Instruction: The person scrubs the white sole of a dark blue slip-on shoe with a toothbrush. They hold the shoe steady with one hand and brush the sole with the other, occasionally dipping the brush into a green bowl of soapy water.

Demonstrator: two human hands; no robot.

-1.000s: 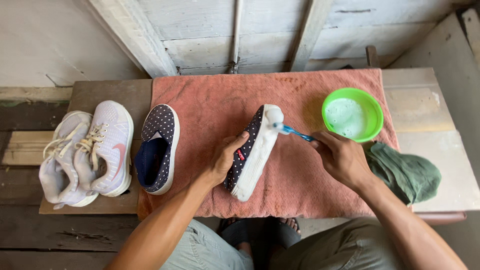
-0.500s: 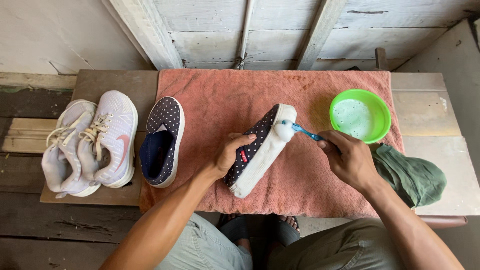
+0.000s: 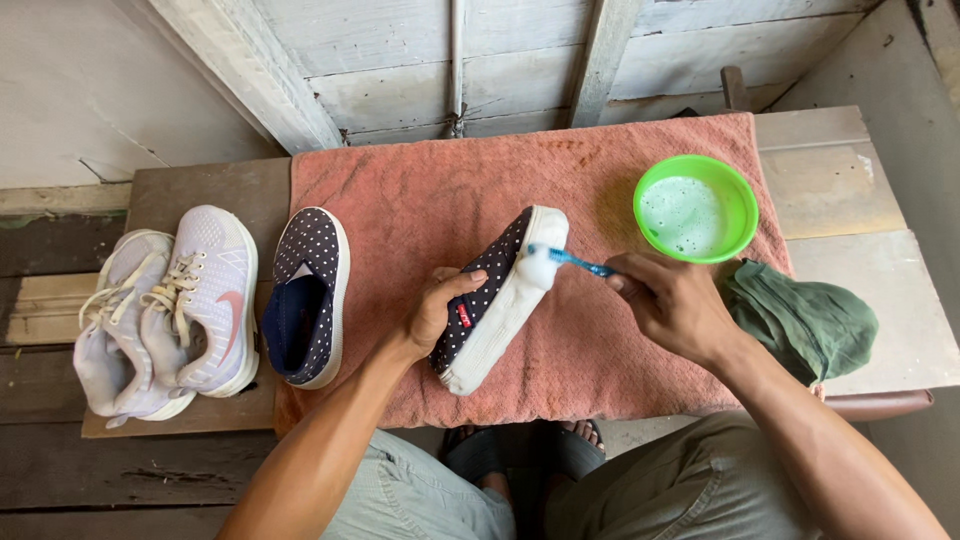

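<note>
The left hand clasps a dark polka-dot shoe tipped on its side over the pink towel on the counter, fingers wrapped round its upper. The right hand's fingers pinch a blue toothbrush, its bristles touching the shoe's foamy white toe, near the green bowl.

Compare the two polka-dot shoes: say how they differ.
The held shoe is tipped on its side, white sole showing, in the left hand; the other shoe lies flat, opening up, untouched. A blue toothbrush in the right hand meets only the held shoe. Both are navy with white dots.
</note>
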